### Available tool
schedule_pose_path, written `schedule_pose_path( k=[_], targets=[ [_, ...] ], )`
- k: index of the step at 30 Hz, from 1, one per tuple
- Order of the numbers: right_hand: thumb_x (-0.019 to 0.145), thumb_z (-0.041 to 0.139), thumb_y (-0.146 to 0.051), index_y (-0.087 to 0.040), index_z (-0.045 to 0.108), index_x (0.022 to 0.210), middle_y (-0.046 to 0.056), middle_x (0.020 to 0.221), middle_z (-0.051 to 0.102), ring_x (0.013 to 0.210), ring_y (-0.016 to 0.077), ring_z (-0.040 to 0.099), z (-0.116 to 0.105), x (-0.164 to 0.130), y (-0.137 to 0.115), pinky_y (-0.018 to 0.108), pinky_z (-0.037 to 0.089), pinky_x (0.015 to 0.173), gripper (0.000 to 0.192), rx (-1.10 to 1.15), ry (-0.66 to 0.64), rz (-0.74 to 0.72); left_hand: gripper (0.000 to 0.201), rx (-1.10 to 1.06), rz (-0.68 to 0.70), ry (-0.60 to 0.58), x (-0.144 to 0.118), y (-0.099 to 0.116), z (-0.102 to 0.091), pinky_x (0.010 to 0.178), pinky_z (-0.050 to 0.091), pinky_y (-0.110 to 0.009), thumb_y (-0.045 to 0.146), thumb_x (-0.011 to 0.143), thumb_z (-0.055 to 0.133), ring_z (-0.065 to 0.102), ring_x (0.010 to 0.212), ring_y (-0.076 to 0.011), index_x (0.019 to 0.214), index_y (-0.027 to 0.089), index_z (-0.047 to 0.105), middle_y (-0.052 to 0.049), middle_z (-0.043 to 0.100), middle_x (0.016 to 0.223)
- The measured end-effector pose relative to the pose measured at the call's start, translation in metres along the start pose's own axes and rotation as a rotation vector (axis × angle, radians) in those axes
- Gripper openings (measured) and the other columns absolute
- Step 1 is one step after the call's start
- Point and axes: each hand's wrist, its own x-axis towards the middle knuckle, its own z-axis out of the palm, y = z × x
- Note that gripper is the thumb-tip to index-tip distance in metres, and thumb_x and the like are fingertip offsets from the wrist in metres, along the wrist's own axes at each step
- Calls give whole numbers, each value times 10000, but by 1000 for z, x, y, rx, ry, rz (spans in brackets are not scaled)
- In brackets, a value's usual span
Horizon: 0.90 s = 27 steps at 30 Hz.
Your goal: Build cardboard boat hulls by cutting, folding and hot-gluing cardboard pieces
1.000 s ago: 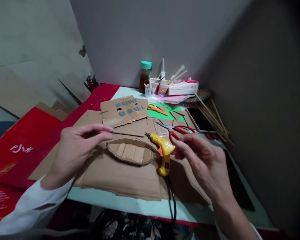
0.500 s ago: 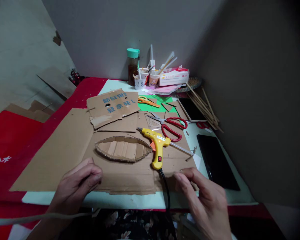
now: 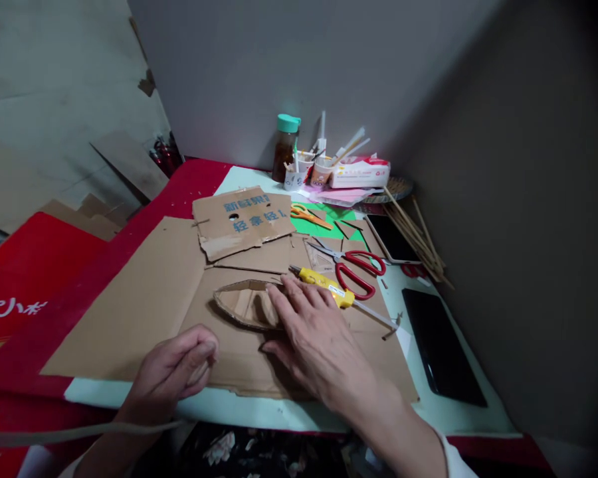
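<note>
A small boat-shaped cardboard piece (image 3: 239,304) lies on a flat cardboard sheet (image 3: 199,362). My right hand (image 3: 319,332) reaches over its right end, fingers stretched and thumb apart; whether they touch it I cannot tell. Under those fingers shows the yellow glue gun (image 3: 341,296), its handle hidden by the hand. My left hand (image 3: 182,365) is curled closed near the sheet's front edge, with nothing visible in it. Red-handled scissors (image 3: 353,269) lie open just beyond the glue gun.
Behind lie a printed cardboard piece (image 3: 246,229) and orange scissors (image 3: 311,216). A bottle (image 3: 284,149), paper cups (image 3: 321,176) and a tissue pack (image 3: 361,174) stand at the back. Wooden sticks (image 3: 416,232) and a black tablet-like slab (image 3: 443,345) lie right.
My right hand has moved left and forward from the right side to over the boat-shaped piece and glue gun. The left hand stays closed near the front. The view has shifted slightly.
</note>
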Motion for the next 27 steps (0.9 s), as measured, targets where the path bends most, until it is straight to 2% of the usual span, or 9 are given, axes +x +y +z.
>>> schedule_pose_path(
  k=[3, 7, 10, 11, 13, 15, 18, 23, 27],
  targets=[
    [883, 606, -238, -120, 413, 1413, 178, 1345, 556, 1159, 363, 535, 4, 6, -3, 578, 481, 987, 577, 8, -20, 39, 333, 26, 37, 21, -1, -1, -1, 450, 146, -237, 409, 889, 541, 226, 434, -78, 653, 182, 599, 86, 280, 477],
    [884, 602, -288, -158, 372, 1398, 152, 1278, 571, 1164, 338, 537, 3, 2, -8, 562, 494, 992, 578, 170, 113, 164, 368, 10, 173, 82, 2, 2, -1, 479, 297, -233, 366, 781, 709, 388, 501, -102, 511, 187, 534, 39, 419, 527],
    [901, 603, -352, -187, 285, 1439, 157, 1322, 532, 1205, 321, 530, 3, -1, -19, 522, 525, 980, 646, 291, 222, 204, 233, -271, 46, 102, 8, 8, 5, 594, 491, -237, 448, 744, 769, 594, 663, -162, 851, 252, 704, -2, 648, 744],
    [906, 604, -379, -194, 277, 1441, 157, 1318, 529, 1200, 317, 534, 4, -1, -25, 508, 536, 970, 654, 312, 249, 204, 357, -375, -25, 115, 10, 10, 7, 700, 541, -256, 479, 737, 774, 660, 820, -198, 1026, 284, 702, -25, 715, 910],
    [904, 613, -433, -188, 277, 1436, 164, 1289, 537, 1164, 321, 549, 9, 2, -37, 502, 549, 942, 676, 326, 309, 205, 586, -550, -149, 95, 15, 14, 11, 926, 536, -329, 518, 737, 765, 626, 1165, -268, 1265, 312, 616, -63, 709, 1218],
    [900, 623, -461, -173, 286, 1434, 169, 1261, 536, 1137, 320, 550, 17, 6, -49, 487, 555, 920, 694, 351, 357, 215, 655, -670, -245, 35, 19, 19, 14, 1021, 498, -400, 503, 782, 725, 573, 1278, -300, 1377, 306, 537, -84, 678, 1316],
    [923, 607, -451, -159, 282, 1462, 178, 1279, 499, 1153, 315, 518, 29, 12, -66, 474, 539, 931, 694, 388, 406, 201, 668, -769, -282, 36, 23, 27, 15, 1069, 471, -452, 418, 817, 687, 596, 1263, -306, 1438, 288, 476, -92, 691, 1303],
    [934, 573, -409, -179, 401, 1379, 185, 1351, 412, 1161, 352, 450, 41, 17, -87, 532, 508, 893, 529, 384, 448, 271, 585, -773, -274, 157, 26, 38, 13, 1029, 515, -470, 432, 712, 753, 620, 1230, -333, 1264, 281, 631, -67, 759, 1161],
    [931, 567, -330, -154, 483, 1278, 201, 1344, 396, 1117, 351, 447, 46, 17, -93, 554, 488, 890, 398, 295, 458, 269, 615, -768, -287, 123, 29, 36, 15, 989, 545, -465, 412, 604, 826, 633, 1203, -364, 1181, 261, 674, -74, 776, 1101]
  ],
)
